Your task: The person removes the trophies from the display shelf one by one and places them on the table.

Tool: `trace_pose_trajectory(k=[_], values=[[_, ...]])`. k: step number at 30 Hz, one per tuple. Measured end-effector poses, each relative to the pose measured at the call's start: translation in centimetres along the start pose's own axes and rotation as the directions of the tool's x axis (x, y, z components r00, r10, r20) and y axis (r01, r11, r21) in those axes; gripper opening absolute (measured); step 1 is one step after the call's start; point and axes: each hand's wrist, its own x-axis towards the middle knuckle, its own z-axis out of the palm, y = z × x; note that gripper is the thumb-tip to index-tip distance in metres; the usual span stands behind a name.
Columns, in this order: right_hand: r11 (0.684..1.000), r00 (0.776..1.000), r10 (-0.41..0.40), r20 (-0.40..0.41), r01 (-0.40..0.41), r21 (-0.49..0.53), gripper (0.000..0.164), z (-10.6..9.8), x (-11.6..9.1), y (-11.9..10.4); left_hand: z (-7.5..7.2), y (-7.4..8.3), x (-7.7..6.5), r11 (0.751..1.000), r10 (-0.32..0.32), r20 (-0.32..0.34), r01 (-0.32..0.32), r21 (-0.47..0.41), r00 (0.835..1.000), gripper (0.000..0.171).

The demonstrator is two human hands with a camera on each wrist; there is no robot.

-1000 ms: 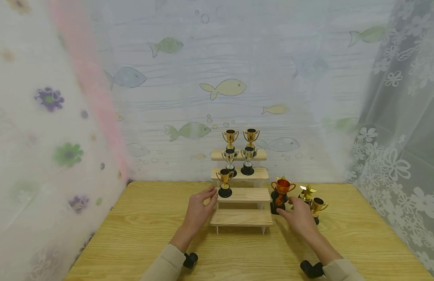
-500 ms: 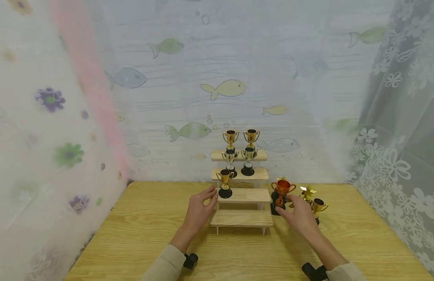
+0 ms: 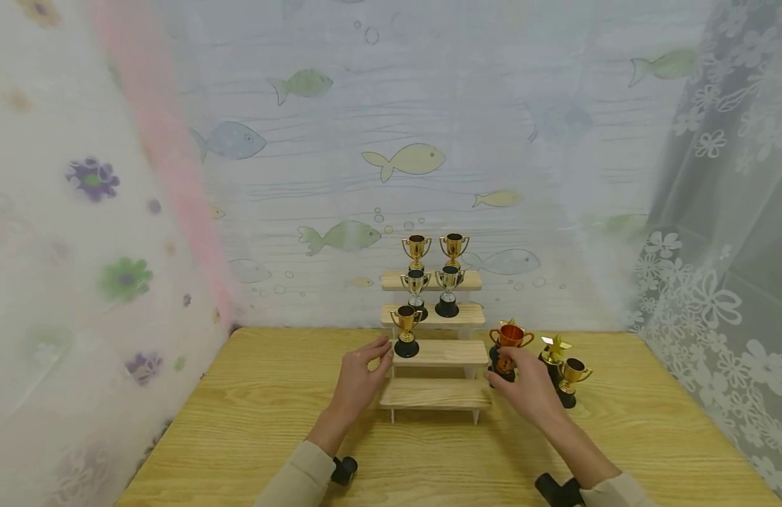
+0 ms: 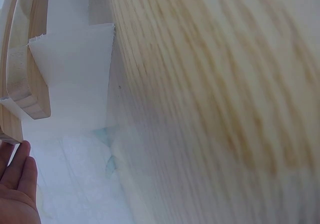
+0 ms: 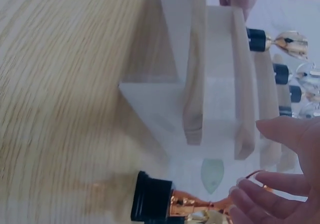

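Note:
A four-step wooden display stand (image 3: pixel 450 351) stands on the table. My left hand (image 3: pixel 357 380) rests its fingertips at the left end of the third step from the top, fingers nearly straight. My right hand (image 3: pixel 533 391) reaches across the front of an orange-bronze trophy cup (image 3: pixel 510 335) with a black base, right of the stand. In the right wrist view its thumb (image 5: pixel 277 129) is spread from the fingers (image 5: pixel 260 196), which overlap the cup's upper part. Gold trophies (image 3: pixel 454 246) top the stand, silver trophies (image 3: pixel 450 280) stand below, and one gold-coloured trophy (image 3: pixel 406 320) is on the third step.
Behind the orange-bronze cup, the gold tip of another trophy (image 3: pixel 509 323) shows. A gold star trophy (image 3: pixel 556 345) and a small gold trophy cup (image 3: pixel 573 371) stand right of my right hand. A fish-patterned curtain (image 3: pixel 340 176) hangs behind the table (image 3: pixel 270 394).
My right hand has shifted left and slightly up, from the right side of the orange-bronze trophy to across its front. The left hand and the trophies stay where they were.

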Motion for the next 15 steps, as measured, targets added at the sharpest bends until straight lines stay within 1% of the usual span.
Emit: trace_pose_trajectory(k=[6,12,15], values=[[0.999,1.000,-0.024,-0.005,0.024,0.022,0.048,0.6,0.5,-0.8,0.1,-0.1,0.0,1.000,0.011,-0.004,-0.011,0.002,1.000,0.028],[0.998,0.998,-0.058,-0.030,0.059,0.017,0.046,1.2,1.0,-1.7,0.0,0.0,-0.1,1.000,0.011,0.000,-0.011,0.003,1.000,0.028],[0.998,0.997,-0.063,-0.036,0.064,0.015,0.046,1.5,1.3,-2.3,0.0,0.1,0.0,1.000,0.010,0.000,-0.010,-0.001,1.000,0.028]])
